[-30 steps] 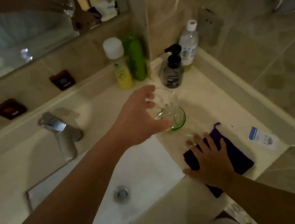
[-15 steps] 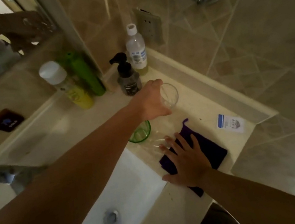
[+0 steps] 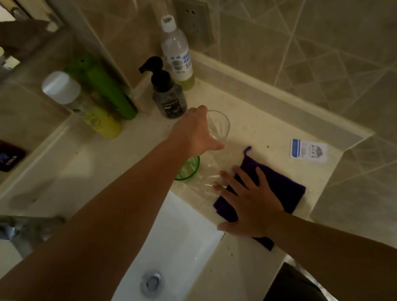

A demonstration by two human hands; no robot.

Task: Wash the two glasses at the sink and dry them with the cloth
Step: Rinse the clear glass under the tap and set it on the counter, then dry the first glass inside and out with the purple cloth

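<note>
left hand [image 3: 196, 135] apparently gripping clear glass [image 3: 219, 127] (upright), right hand [image 3: 249, 201] on cloth [image 3: 287, 188]

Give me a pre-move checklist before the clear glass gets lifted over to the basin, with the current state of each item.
1. Left hand closed around the clear glass: ok, fingers wrap its side.
2. Clear glass upright on the countertop: ok, though whether its base has left the surface cannot be told.
3. Green glass out of the way: not ok, it stands right under the left wrist, beside the basin edge.
4. Purple cloth ready for drying: ok, right hand lies flat on it.
5. Basin free of objects: ok, only the drain shows.
6. Faucet running: cannot tell, the forearm hides the spout.
</note>
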